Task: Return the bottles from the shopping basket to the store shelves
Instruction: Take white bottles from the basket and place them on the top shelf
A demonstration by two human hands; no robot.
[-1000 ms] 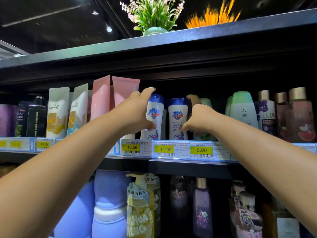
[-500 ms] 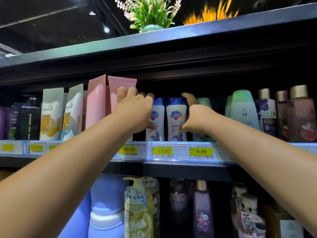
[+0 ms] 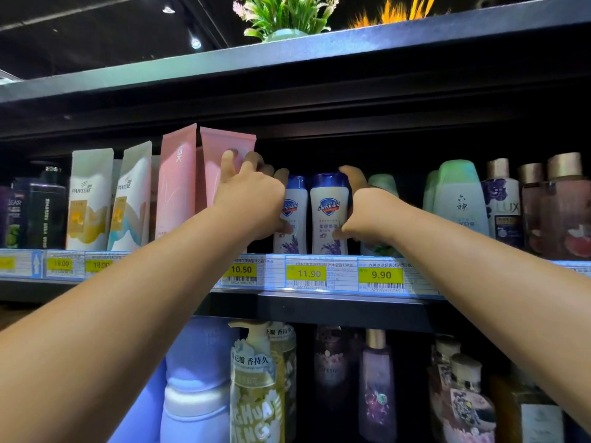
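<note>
Two white Safeguard bottles with blue caps stand upright side by side on the upper shelf [image 3: 319, 306], above the 11.90 price tag. My left hand [image 3: 252, 199] wraps the left side of the left Safeguard bottle [image 3: 296, 215], fingers behind it and thumb on its front. The right Safeguard bottle [image 3: 329, 212] is held from its right side by my right hand [image 3: 367, 215], fingers curled behind the cap and thumb low on the label. The shopping basket is out of view.
Pink tubes [image 3: 179, 187] and Pantene tubes [image 3: 89, 199] stand left of my left hand. Green bottles [image 3: 460, 199] and a LUX bottle [image 3: 505, 206] stand to the right. The lower shelf holds a pump bottle [image 3: 256, 378] and others. A potted plant [image 3: 284, 17] sits on top.
The left Safeguard bottle went from tilted to upright against the right one. My left hand slid from its top and front around to its left side. My right hand stayed put.
</note>
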